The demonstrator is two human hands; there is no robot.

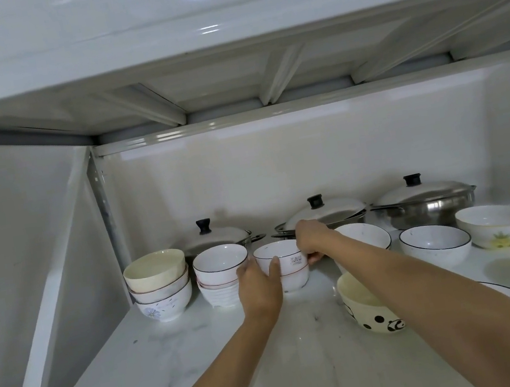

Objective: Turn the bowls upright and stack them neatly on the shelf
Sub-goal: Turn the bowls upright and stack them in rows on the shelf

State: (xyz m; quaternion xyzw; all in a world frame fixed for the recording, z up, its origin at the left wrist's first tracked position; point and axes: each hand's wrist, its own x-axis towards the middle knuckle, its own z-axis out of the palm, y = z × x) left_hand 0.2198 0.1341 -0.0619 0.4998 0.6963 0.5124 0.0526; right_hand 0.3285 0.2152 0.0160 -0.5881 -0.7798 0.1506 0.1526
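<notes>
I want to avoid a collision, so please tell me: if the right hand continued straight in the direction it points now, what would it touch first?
Probably the middle lidded pot. The right hand reaches over the held bowl stack toward the back of the shelf, and that pot sits directly behind it. Depth is unclear; the knuckles may already be close to its rim.

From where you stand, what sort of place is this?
Most likely a home kitchen storage shelf. Stacked bowls sit at the left, lidded steel pots line the back, and both hands, left hand and right hand, hold another bowl stack.
</notes>
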